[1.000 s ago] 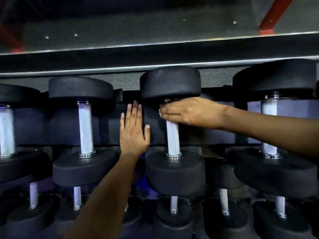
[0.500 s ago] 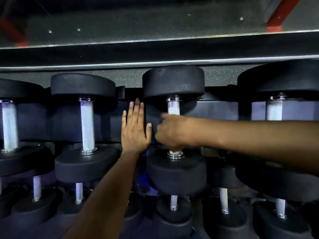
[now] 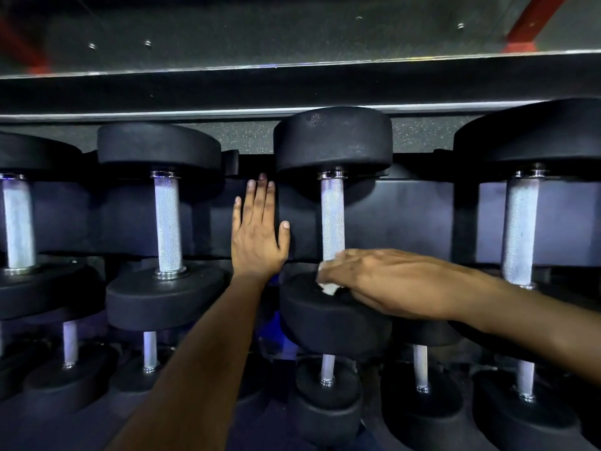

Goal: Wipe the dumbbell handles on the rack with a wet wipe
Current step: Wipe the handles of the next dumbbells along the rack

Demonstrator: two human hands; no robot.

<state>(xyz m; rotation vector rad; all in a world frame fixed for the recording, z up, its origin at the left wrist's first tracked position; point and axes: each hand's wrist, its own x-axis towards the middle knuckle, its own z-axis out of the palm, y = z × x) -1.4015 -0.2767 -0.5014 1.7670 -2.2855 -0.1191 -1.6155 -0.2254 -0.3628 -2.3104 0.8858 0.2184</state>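
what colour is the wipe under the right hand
White; the wet wipe peeks out under the right hand in the head view.

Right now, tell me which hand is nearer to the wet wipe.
Right. The right hand holds the wet wipe at the bottom of the middle dumbbell's handle. The left hand rests flat on the rack panel, left of that handle.

Gym — racked dumbbells (image 3: 331, 222), rubber flooring (image 3: 247, 136)

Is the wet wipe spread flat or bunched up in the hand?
Bunched. Only a small crumpled white wad of the wet wipe shows under the right hand, at the foot of the dumbbell handle.
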